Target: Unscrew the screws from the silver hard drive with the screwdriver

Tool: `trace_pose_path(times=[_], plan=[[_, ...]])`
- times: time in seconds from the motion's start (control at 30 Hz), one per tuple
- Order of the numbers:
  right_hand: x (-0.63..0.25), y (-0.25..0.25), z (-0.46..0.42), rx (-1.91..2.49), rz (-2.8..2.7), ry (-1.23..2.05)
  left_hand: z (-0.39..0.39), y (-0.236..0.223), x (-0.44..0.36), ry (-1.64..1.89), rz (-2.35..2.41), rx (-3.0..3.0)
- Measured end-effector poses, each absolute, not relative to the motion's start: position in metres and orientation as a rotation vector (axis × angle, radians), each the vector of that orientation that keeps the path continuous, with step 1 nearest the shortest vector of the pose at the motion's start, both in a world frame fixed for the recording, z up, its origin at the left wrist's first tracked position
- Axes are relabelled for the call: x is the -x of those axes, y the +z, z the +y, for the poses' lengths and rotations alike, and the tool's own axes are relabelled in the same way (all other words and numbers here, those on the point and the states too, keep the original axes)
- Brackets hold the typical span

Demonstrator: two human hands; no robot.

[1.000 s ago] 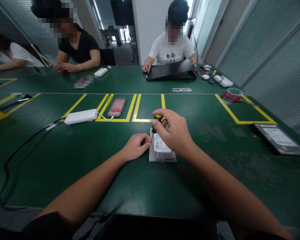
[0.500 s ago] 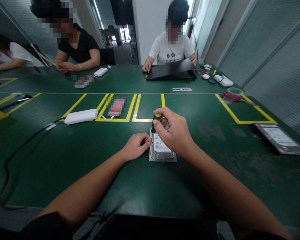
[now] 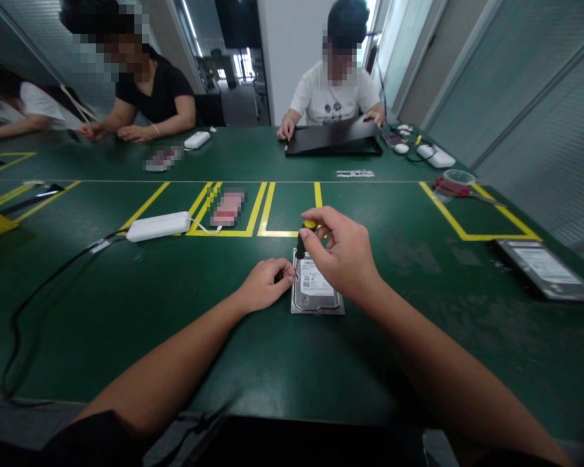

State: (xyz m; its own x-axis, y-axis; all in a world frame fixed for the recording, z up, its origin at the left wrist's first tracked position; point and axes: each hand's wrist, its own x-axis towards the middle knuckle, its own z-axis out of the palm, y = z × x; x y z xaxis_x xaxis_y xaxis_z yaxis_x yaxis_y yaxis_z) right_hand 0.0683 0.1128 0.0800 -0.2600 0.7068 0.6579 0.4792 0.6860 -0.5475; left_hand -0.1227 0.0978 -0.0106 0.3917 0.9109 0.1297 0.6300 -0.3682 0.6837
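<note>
A silver hard drive [image 3: 316, 301] with a white label lies flat on the green table [image 3: 253, 363] before me. My right hand [image 3: 345, 250] grips a screwdriver [image 3: 301, 241] with a black and yellow handle, thumb and fingers around its upper part. The screwdriver stands nearly upright, its thin shaft coming down at the drive's left edge. My left hand [image 3: 267, 284] rests on the table at that same edge, thumb and forefinger curled in close to the screwdriver tip and pressed against the drive. The exact contact at the tip is too small to make out.
On the left, a white power strip [image 3: 158, 226] trails a black cable. A phone [image 3: 228, 209] lies beyond it inside yellow tape. Another drive [image 3: 545, 269] is at the right, near a clear cup [image 3: 458, 180]. Across the table, a person handles a black panel [image 3: 333, 137]; others sit left.
My right hand has turned slightly and shifted a little to the right with the screwdriver, which shows more of its handle. The left hand has stayed in place. A co-worker's hands have moved apart.
</note>
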Motion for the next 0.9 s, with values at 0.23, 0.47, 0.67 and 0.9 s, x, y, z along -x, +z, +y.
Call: trace_pose_path(times=[0.23, 0.47, 0.67, 0.9], plan=[[-0.0681, 0.0806, 0.1108, 0.955, -1.902, 0.319, 0.0973, -0.0109, 0.1228, 0.695, 1.319, -2.114], [-0.0686, 0.0792, 0.1135, 0.884, -1.911, 0.230, 0.0972, -0.0102, 0.1220, 0.690, 1.330, -2.109], [-0.0684, 0.0795, 0.1131, 0.909, -1.886, 0.237, 0.0968, -0.0101, 0.1224, 0.685, 1.329, -2.105], [-0.0688, 0.0795, 0.1123, 0.929, -1.880, 0.263, 0.0976, -0.0123, 0.1234, 0.680, 1.322, -2.103]])
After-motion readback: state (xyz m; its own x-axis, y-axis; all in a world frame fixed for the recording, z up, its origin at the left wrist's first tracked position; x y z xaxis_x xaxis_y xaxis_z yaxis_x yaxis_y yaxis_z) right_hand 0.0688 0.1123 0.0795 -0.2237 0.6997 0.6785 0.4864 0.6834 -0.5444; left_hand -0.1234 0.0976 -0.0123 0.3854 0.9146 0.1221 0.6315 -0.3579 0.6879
